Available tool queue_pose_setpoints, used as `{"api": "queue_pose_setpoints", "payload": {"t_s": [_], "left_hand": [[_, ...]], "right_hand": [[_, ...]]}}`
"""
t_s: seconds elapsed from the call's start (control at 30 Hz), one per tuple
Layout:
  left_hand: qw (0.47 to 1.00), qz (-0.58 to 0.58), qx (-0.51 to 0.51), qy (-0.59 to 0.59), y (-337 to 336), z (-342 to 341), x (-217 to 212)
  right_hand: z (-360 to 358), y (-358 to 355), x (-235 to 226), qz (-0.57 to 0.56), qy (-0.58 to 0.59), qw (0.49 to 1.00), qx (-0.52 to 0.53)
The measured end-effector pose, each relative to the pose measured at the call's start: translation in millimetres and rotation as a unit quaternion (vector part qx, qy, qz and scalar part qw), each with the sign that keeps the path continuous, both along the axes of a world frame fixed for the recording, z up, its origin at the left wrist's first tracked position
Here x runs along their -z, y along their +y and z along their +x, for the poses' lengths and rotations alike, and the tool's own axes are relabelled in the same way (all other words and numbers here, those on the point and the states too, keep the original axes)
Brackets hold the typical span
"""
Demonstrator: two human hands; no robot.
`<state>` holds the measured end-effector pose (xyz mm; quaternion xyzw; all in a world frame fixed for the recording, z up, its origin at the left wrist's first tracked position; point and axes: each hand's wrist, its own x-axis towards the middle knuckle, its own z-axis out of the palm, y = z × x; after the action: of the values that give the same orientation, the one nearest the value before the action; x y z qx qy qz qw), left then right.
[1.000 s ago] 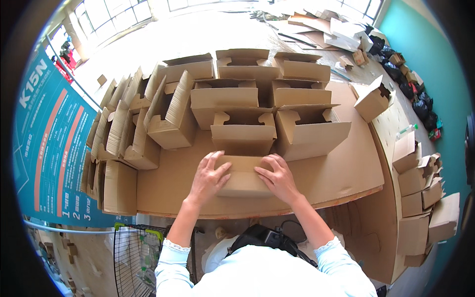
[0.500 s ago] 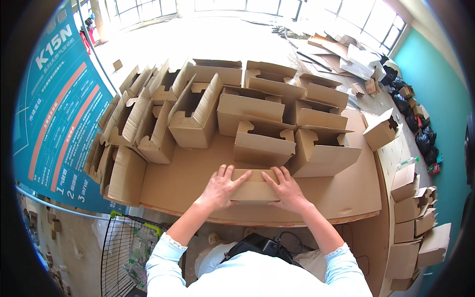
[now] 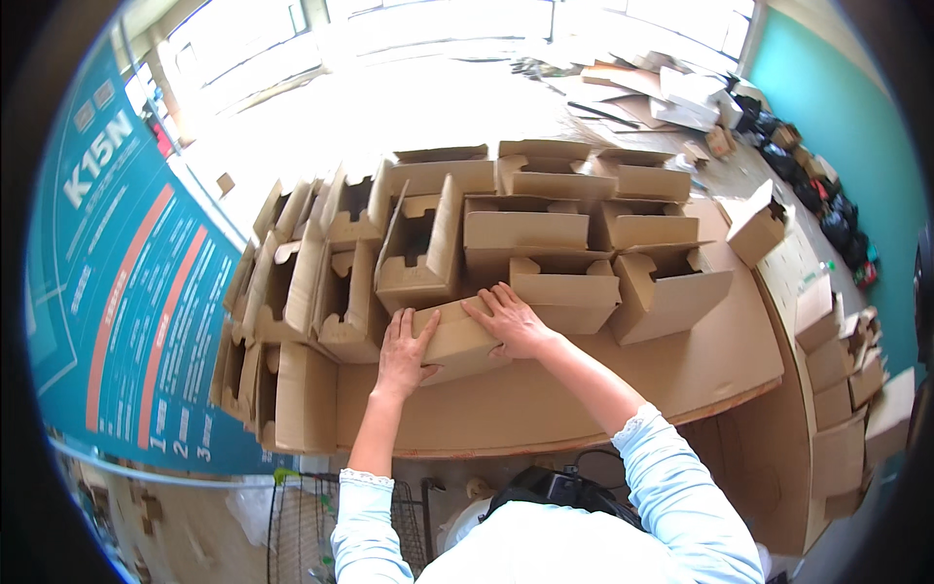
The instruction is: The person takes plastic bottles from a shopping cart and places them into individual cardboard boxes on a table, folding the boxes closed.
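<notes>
Between my two hands is a small brown cardboard box (image 3: 455,343), a plain long face turned up. My left hand (image 3: 401,355) grips its left end, fingers over the top and thumb on the near side. The right end is in my right hand (image 3: 513,323), with the fingers on the far edge and the thumb at the front. The box lies at a slant over the cardboard sheet (image 3: 574,384), close to an open-topped carton (image 3: 418,277) and another open carton (image 3: 564,297). Its underside is hidden, so I cannot tell whether it touches the sheet.
Several open cartons (image 3: 525,231) stand in rows along the far and left sides. A wire cart (image 3: 341,516) is at the near left, beside a blue printed banner (image 3: 126,292). More cartons (image 3: 839,389) are stacked on the right, with black bags (image 3: 837,229) along the wall.
Both hands have carried the box away from me and toward the open cartons, turning it to a slant. The whole view has shifted too.
</notes>
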<state>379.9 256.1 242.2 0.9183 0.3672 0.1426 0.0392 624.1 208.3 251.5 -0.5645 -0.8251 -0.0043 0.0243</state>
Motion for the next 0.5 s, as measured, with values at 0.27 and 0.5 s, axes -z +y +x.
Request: {"api": "queue_pose_setpoints", "payload": {"t_s": [0.27, 0.5], "left_hand": [[0.999, 0.034, 0.037, -0.008, 6, 21, 17], [0.999, 0.010, 0.050, -0.010, 1, 18, 19]], "right_hand": [[-17, -40, 57, 0.179, 0.009, 0.978, 0.111], [-9, -154, 38, 0.256, 0.115, 0.960, -0.006]]}}
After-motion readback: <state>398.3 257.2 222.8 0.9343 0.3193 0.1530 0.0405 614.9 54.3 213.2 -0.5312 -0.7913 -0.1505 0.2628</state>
